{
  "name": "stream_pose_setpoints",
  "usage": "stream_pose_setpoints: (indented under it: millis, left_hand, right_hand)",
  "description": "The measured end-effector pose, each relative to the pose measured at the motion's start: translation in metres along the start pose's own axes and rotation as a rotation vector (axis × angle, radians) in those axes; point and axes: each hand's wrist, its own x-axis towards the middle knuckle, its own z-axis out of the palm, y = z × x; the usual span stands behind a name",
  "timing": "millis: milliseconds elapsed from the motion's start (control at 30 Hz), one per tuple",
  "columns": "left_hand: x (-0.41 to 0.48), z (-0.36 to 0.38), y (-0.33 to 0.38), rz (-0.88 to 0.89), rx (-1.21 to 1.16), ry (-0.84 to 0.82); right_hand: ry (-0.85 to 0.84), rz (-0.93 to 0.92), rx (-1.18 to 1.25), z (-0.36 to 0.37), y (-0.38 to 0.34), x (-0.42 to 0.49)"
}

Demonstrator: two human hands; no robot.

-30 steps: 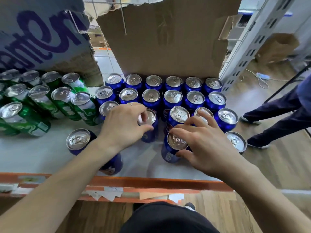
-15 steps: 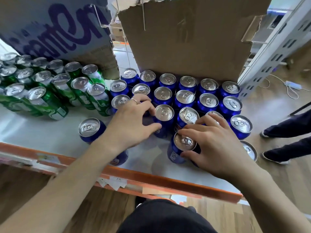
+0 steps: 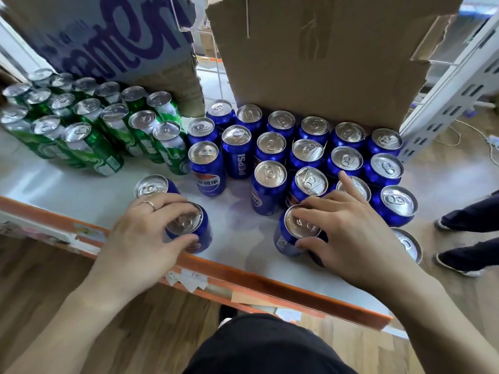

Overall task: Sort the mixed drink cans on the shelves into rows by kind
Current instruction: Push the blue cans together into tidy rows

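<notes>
Withdrawn from the blue block (image 3: 307,149), the left hand (image 3: 140,238) now grips an upright front can (image 3: 186,225) at the shelf lip (image 3: 243,276), a loose can (image 3: 151,186) just behind it. Beyond and left stand roughly sixteen green cans (image 3: 89,136). Beyond and right, an open slot in the third blue row lies between both grips. Right hand (image 3: 356,238) grips a second front can (image 3: 299,228), forefinger (image 3: 348,182) touching a row can (image 3: 361,188). Twenty-one blue tops show.

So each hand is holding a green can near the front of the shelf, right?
Not green: both cans are blue. In the head view the left hand grips the left blue can and the right hand the right blue can, near the front of the shelf. The green cans stand back left.
</notes>
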Motion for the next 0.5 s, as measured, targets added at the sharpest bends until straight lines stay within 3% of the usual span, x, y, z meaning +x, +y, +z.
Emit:
stream_pose_setpoints:
  millis: [500]
  left_hand:
    - [0.037,0.043,0.064,0.246,-0.195,-0.075]
  right_hand:
    - [0.0,0.039,0.038,0.005,0.005,-0.001]
